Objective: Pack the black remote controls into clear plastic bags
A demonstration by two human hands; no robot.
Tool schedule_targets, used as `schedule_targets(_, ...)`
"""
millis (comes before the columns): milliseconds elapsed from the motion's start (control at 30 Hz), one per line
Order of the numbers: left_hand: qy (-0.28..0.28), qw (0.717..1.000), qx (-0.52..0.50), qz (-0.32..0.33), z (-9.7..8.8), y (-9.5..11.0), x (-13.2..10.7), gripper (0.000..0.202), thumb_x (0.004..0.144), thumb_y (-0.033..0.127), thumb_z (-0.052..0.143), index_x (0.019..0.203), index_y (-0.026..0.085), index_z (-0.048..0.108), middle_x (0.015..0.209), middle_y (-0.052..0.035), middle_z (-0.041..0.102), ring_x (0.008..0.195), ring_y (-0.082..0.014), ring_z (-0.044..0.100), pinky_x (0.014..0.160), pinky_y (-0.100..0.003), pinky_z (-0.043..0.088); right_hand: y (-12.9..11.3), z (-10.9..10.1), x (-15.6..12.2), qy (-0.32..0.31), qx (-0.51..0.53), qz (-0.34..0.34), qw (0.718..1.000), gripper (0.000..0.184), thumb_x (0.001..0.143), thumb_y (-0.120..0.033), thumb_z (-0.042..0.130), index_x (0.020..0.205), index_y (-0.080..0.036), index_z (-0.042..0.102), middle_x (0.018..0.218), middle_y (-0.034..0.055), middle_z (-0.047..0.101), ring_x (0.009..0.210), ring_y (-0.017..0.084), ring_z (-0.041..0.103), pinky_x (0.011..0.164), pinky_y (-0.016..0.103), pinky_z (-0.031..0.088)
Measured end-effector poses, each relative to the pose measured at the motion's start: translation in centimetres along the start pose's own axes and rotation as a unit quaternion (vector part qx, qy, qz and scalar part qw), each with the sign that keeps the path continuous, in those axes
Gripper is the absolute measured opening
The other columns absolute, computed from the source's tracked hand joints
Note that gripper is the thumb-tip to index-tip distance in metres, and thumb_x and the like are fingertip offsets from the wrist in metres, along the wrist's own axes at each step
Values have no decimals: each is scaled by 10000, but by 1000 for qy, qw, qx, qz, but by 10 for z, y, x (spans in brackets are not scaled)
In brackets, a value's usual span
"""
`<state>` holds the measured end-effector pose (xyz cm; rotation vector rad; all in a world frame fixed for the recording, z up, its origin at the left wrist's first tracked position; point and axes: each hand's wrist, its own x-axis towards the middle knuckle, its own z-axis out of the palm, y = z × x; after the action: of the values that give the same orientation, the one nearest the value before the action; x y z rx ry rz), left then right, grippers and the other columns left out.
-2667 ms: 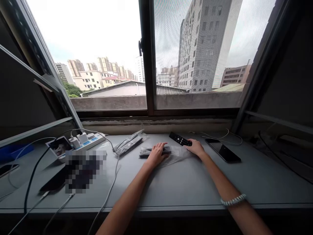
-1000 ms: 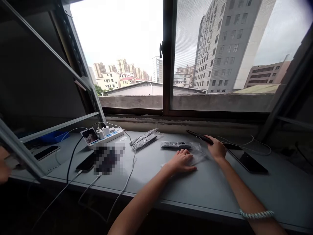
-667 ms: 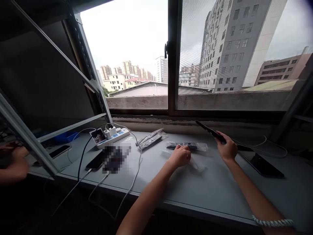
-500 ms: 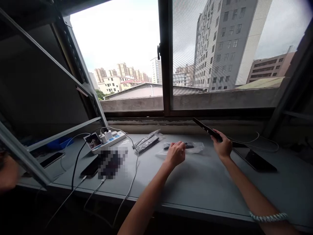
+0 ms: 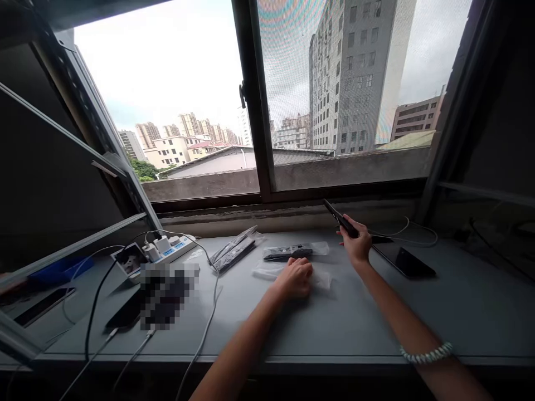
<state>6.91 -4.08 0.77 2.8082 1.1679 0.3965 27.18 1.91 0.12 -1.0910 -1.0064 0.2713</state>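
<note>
My right hand (image 5: 357, 242) is closed around a black phone (image 5: 339, 219), raised above the desk and seen nearly edge-on. Low over the desk, my left hand (image 5: 296, 277) has its fingers curled onto a clear plastic bag (image 5: 321, 280), which spreads out on both sides of it. Just beyond that hand lies a clear packet with a black item inside (image 5: 288, 252); its exact kind is hard to make out. To the left rest more clear packets (image 5: 234, 250) holding dark flat items. Another dark phone (image 5: 405, 262) lies flat right of my right forearm.
A white power strip (image 5: 167, 253) with plugs and cables stands at the left back. Near it lie a charging phone (image 5: 134, 306) and a blurred-out patch. A metal rack post (image 5: 98, 122) rises at the left, and a window frame (image 5: 254, 111) stands behind the desk.
The view has shifted to the right. My left hand has come nearer to me with the clear bag, apart from the packet with the black item. My right hand still holds the phone.
</note>
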Motion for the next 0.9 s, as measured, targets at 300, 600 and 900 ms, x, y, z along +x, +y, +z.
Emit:
schedule_targets(300,53,998,-11,-24,6,-6,3,335,811,313,534,1134,236,487,1094,-49,565,1041,-214,493,909,-365,357,1,4,0,-73,-27,-42,996,271,725,-262,561,945,-170,691,1082,107,550,827,215,615,560,299,567)
schedule_targets(600,287,945,72,-141,-10,-17,4,151,773,107,471,843,215,550,976,-26,625,885,-169,581,899,-358,348,-10,-1,-6,-195,-218,-266,919,526,664,24,389,934,-302,700,1200,-30,564,1019,206,583,717,275,527)
schedule_targets(900,470,871,69,-126,-23,-33,-7,121,804,114,447,765,226,472,1096,-6,642,982,-168,599,913,-356,308,-23,3,-17,-122,-150,-287,938,450,832,-119,398,1222,-276,559,1236,13,558,1048,201,582,750,281,528)
